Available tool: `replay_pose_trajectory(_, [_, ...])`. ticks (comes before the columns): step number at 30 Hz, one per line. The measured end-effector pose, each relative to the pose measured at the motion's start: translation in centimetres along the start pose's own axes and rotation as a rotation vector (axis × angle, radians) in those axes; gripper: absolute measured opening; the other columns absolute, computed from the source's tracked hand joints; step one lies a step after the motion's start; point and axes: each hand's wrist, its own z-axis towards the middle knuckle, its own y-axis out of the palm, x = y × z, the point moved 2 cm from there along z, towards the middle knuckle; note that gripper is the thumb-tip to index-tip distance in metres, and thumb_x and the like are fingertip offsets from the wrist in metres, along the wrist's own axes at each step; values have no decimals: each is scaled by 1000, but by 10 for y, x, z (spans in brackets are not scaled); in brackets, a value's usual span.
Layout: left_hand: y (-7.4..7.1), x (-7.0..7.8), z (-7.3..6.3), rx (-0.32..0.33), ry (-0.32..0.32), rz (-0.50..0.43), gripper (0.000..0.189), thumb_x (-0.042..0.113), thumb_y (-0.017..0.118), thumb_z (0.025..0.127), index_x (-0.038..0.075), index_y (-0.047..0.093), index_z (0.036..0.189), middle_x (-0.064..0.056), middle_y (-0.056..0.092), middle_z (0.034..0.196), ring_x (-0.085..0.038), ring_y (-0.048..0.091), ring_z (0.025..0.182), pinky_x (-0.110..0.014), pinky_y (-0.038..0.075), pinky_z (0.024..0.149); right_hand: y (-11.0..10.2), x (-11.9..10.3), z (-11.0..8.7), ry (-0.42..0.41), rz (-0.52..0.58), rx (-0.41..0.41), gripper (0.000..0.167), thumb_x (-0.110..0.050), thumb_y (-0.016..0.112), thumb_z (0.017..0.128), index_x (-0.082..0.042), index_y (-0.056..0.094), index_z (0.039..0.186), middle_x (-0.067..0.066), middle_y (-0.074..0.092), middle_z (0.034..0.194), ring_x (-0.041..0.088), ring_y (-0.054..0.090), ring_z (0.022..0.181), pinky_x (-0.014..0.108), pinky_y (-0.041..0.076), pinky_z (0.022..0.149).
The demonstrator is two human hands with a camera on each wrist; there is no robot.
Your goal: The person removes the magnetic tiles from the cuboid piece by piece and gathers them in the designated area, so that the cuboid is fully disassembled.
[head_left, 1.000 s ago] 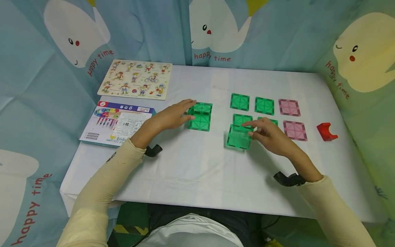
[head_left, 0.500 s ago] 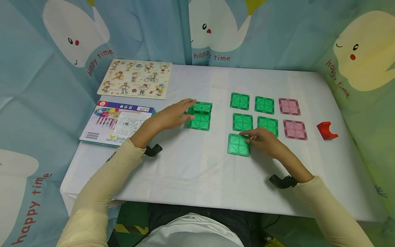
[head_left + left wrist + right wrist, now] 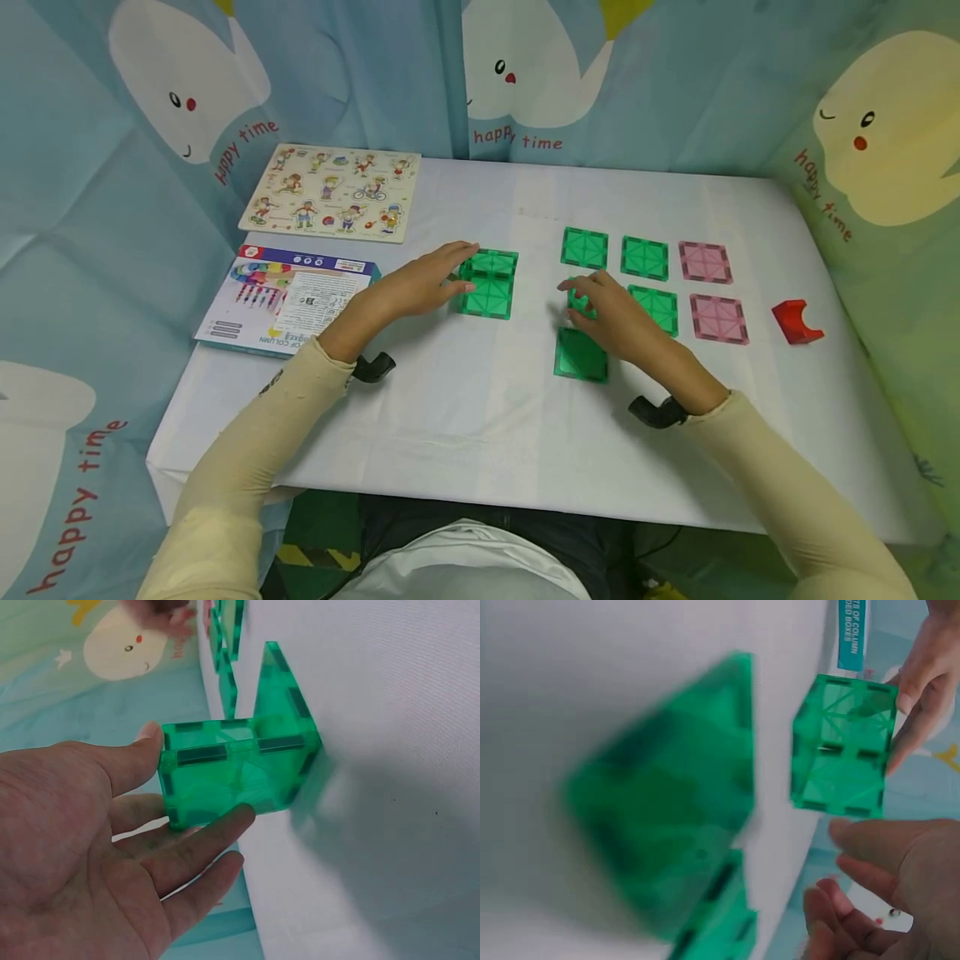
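The green tile structure (image 3: 489, 298), squares of clear green plastic with dark inserts along their edges, is on the white-covered table (image 3: 450, 433), just left of centre. In the left wrist view one square stands up at an angle to the others; how every edge joins cannot be told. It looks light, stiff and smooth, so it would probably slide easily on the cloth. The single panels seem sturdy; the seams are likely the weak point, apt to fold or part under a sideways push. The best hold would be a gentle one across the framed rims, with the joined corner kept supported.

The left hand (image 3: 420, 282) holds it that way from the left, thumb at one edge and fingers at the opposite side. The right hand (image 3: 621, 321) is well apart from it, thumb and fingers parted and gripping nothing that shows, over the partly hidden middle green tile (image 3: 580, 301); contact cannot be told.

Just nearer lies the near green tile (image 3: 581, 356), flat, so a rim pinch would suit it. Farther and to the right lie three more green tiles (image 3: 645, 257), then two pink tiles (image 3: 719, 318) and a red arched block (image 3: 797, 322). At the far left are a picture puzzle board (image 3: 330, 193) and, nearer, a printed box (image 3: 251, 308).
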Motion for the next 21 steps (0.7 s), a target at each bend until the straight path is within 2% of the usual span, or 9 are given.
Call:
replay_pose_trajectory(6, [0,1,-1,2,0,7,71,34,53,112,12,19,170,-11,16,176,-32,20,162,-51,24,130,-1,-21,37,-90,-46,4,58,-14,69,105,-8,45,158,25,57,130,37,65,111,50,59,84])
replay_pose_trajectory(11, [0,2,-1,7,3,3,70,33,54,112,12,21,170,-11,18,176,-33,23,161,-52,26,129,6,-33,61,-266,-181,62,59,-7,70,103,-12,47,157,22,59,132,36,64,111,46,61,82])
replay_pose_trajectory(15, [0,2,-1,3,6,2,70,33,54,112,12,21,170,-10,19,176,-32,24,161,-51,27,129,13,-35,75,-401,-281,107,54,1,70,100,-10,55,151,19,60,120,31,64,101,37,59,73])
replay_pose_trajectory(21, [-2,2,-3,-3,2,4,68,34,54,112,12,23,169,-10,18,176,-30,22,162,-49,25,130,22,-35,86,-470,-349,119,45,6,64,102,-8,58,144,14,54,99,22,51,72,30,41,56])
